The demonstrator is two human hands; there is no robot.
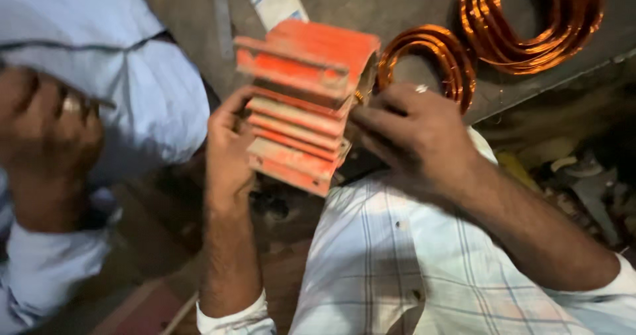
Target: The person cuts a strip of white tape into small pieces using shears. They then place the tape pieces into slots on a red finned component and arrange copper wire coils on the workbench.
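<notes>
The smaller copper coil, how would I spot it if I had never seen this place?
Start at the orange-red finned metal housing held between the person's left hand and right hand. Just to its right, on the grey floor, lies the smaller copper coil, partly behind the right hand. The larger coil lies farther up and right, with a wider opening.
</notes>
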